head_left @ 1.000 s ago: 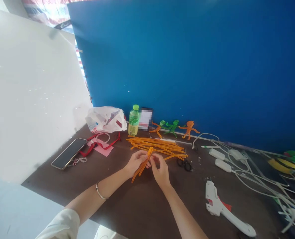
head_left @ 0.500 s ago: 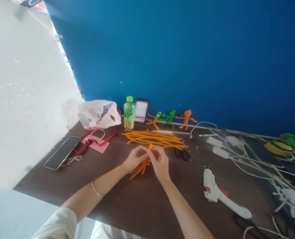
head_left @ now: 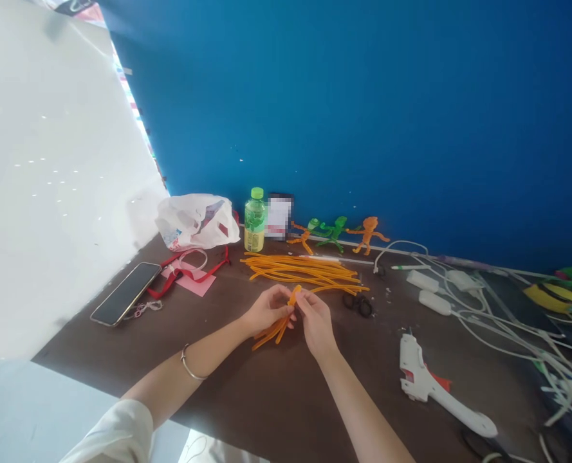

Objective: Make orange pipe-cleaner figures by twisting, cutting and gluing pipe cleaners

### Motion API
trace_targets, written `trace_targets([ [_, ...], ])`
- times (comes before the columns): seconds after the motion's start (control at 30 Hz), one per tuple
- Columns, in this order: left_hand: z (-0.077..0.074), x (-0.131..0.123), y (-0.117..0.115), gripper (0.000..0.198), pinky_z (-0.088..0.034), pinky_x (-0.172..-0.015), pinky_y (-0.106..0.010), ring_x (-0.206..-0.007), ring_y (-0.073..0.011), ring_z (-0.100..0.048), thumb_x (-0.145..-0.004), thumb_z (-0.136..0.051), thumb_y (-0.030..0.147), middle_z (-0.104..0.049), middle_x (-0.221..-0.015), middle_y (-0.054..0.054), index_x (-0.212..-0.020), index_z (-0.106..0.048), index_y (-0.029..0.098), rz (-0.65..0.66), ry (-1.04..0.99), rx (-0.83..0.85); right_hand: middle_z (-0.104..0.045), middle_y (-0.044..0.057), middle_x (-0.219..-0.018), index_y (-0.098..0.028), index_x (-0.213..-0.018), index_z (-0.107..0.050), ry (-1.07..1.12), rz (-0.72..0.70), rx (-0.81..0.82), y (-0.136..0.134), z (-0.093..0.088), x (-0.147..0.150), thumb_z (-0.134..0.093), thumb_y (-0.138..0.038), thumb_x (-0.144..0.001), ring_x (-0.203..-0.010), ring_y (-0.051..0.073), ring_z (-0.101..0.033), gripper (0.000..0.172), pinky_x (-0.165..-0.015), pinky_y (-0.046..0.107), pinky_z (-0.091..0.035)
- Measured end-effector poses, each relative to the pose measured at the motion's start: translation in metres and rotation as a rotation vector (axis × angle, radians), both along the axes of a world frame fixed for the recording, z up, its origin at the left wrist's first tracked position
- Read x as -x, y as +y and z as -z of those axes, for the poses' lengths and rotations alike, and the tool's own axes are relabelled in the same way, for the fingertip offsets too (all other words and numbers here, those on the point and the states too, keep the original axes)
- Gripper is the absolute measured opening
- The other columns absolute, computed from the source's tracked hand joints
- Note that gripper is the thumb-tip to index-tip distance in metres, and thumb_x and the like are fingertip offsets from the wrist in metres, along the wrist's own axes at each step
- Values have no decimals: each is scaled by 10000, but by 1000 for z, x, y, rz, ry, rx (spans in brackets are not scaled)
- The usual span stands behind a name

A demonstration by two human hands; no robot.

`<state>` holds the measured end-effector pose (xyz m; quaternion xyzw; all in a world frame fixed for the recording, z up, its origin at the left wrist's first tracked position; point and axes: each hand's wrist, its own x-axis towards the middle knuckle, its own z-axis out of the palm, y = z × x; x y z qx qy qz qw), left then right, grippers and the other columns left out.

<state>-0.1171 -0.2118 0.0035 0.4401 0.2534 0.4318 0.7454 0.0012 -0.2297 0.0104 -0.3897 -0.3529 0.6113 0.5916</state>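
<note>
1. Bundle of orange pipe cleaners (head_left: 278,329), just below the center of the frame, gripped between both hands, loose ends fanning down and to the left, one bent tip poking up above the fingers.
2. Left hand (head_left: 267,310), closed snugly around the bundle, fingers curled over it and thumb pressed on. Plain metal bangle (head_left: 188,364) on that wrist, white sleeve (head_left: 114,434) in the lower left corner.
3. Right hand (head_left: 317,323), narrow pinch on the upper part of the same bundle, fingertips (head_left: 305,299) right beside the left hand and touching the orange strands.
4. Straight ahead of the hands, loose pile of orange pipe cleaners (head_left: 300,271), lying flat on the dark brown table (head_left: 286,402). Black-handled scissors (head_left: 358,305) just right of the pile.
5. Along the foot of the blue wall (head_left: 363,116), left to right: white plastic bag (head_left: 196,222), green-capped bottle (head_left: 255,220), blurred card (head_left: 278,217), then three small pipe-cleaner figures (head_left: 334,233) in orange and green, standing in a row.
6. Left side of the table: smartphone (head_left: 126,294) face up, and pink paper (head_left: 192,283) under a red strap (head_left: 189,273).
7. Lower right: white hot glue gun (head_left: 425,379) on its side. Above it, tangled white cables (head_left: 507,328) and white power adapters (head_left: 434,302).
</note>
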Motion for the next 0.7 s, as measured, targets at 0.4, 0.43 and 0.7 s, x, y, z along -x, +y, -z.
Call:
trace_targets([
  [0.4, 1, 6, 5, 383, -509, -547, -260, -572, -96, -556, -608, -738, 292, -539, -656, 12, -838, -470, 144, 143, 39, 94, -465, -38, -513, -183, -718, -574, -26, -106, 39, 2, 7, -3, -639, -408, -704, -432, 94, -424, 235, -324, 213, -370],
  [0.43, 2, 6, 6, 383, -508, -543, -259, -573, -96, -556, -603, -742, 289, -538, -658, 13, -828, -467, 146, 146, 34, 100, -468, -38, -513, -185, -731, -577, -46, -105, 39, 3, 8, -4, -641, -415, -699, -431, 96, -424, 241, -327, 217, -374],
  [0.7, -2, 6, 7, 371, -496, -530, -255, -593, -100, -541, -558, -765, 248, -506, -662, 22, -764, -477, 141, 136, -23, 155, -555, -8, -584, -180, -740, -612, -253, 11, -24, 7, 12, -7, -651, -527, -625, -467, 109, -469, 368, -435, 262, -427],
])
